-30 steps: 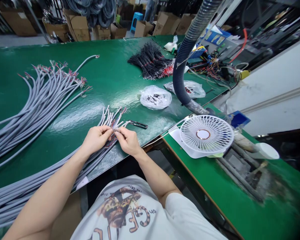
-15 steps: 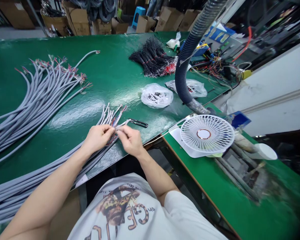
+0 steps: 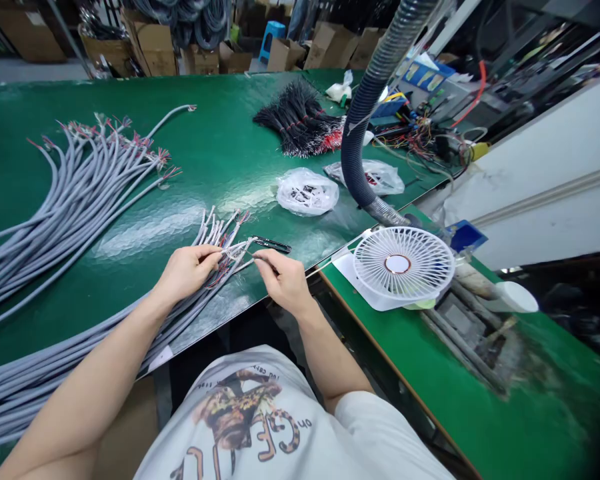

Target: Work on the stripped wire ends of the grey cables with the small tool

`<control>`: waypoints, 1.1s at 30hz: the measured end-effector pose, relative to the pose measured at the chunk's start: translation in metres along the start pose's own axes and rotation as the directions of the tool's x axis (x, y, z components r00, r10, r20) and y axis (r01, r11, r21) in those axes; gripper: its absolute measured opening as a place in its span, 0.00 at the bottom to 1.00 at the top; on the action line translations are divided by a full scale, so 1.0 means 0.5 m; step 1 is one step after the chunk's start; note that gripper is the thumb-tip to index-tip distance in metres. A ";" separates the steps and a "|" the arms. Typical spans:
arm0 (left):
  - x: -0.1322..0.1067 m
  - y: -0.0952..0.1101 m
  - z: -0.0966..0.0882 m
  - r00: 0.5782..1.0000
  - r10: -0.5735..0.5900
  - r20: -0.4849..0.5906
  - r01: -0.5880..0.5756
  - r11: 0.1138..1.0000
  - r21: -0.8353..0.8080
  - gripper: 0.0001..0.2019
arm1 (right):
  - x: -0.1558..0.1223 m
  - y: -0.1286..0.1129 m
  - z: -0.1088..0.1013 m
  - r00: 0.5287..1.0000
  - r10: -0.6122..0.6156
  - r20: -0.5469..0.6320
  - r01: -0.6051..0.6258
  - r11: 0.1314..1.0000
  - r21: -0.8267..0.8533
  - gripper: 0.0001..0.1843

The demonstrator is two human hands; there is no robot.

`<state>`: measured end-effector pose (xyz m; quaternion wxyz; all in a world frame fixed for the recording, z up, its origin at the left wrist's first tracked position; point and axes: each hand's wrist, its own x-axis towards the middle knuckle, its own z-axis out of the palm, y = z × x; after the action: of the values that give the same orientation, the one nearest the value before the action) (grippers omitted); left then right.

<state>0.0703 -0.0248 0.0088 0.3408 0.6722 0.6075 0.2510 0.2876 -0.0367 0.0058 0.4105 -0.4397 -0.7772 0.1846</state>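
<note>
A bundle of grey cables [image 3: 130, 319] runs in from the left along the table's front edge, its stripped ends fanned into white strands and coloured wires. My left hand [image 3: 187, 272] is closed in a pinch on a stripped cable end at the bundle. To its right, my right hand [image 3: 284, 279] pinches a thin strand stretched between the two hands; its exact kind is too fine to tell. Just beyond the fingers lies a slim black tool [image 3: 275, 246], flat on the table and touched by neither hand.
More grey cables [image 3: 80, 180] lie at the left. Bundled black wires [image 3: 300, 119] and a clear plastic bag of small parts [image 3: 307, 191] sit farther back. A dark flexible hose [image 3: 355, 143] hangs down at the right, near a white fan [image 3: 404, 263] on a lower green bench [image 3: 390, 353].
My right hand has moved right, away from my left hand, drawing a thin strand out between them. My left hand stays at the cable end. The view has shifted slightly.
</note>
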 end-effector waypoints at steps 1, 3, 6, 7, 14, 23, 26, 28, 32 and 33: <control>-0.002 0.003 0.002 1.000 0.004 -0.023 -0.004 1.000 0.015 0.18 | -0.001 0.002 -0.003 1.000 0.001 0.029 0.000 0.999 -0.033 0.11; -0.007 0.011 0.004 0.997 0.021 -0.068 -0.017 0.998 0.063 0.18 | 0.000 0.004 -0.007 0.996 -0.004 0.084 0.012 0.996 -0.093 0.11; -0.013 0.020 0.003 0.993 0.076 -0.090 -0.064 0.989 0.131 0.17 | 0.003 0.007 -0.005 0.992 -0.003 0.128 0.023 0.987 -0.156 0.11; -0.014 0.022 0.002 0.992 0.094 -0.084 -0.081 0.985 0.152 0.16 | 0.004 0.009 -0.003 0.991 0.001 0.137 0.022 0.985 -0.170 0.11; -0.016 0.025 0.001 0.985 0.150 -0.082 -0.124 0.958 0.258 0.15 | 0.008 0.014 0.006 0.980 0.025 0.197 0.018 0.977 -0.213 0.10; -0.024 0.040 -0.002 0.985 0.163 -0.056 -0.138 0.941 0.309 0.19 | 0.012 0.008 0.014 0.976 0.033 0.215 -0.004 0.991 -0.135 0.11; -0.026 0.040 0.000 0.980 0.191 -0.053 -0.165 0.934 0.318 0.21 | 0.015 0.008 0.016 0.976 0.035 0.215 -0.015 0.995 -0.096 0.10; -0.027 0.038 0.002 0.977 0.200 -0.067 -0.170 0.933 0.317 0.22 | 0.019 0.009 0.019 0.975 0.039 0.217 -0.022 0.997 -0.078 0.10; -0.026 0.035 0.003 0.986 0.154 -0.069 -0.131 0.957 0.259 0.27 | 0.024 0.010 0.039 0.978 0.069 0.199 -0.069 0.998 -0.007 0.10; -0.025 0.035 0.002 0.990 0.132 -0.059 -0.115 0.966 0.231 0.28 | 0.025 0.011 0.047 0.980 0.078 0.185 -0.085 0.996 0.026 0.10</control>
<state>0.0807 -0.0380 0.0222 0.2226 0.7334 0.6015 0.2254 0.2685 -0.0216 -0.0057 0.3364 -0.4453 -0.7899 0.2542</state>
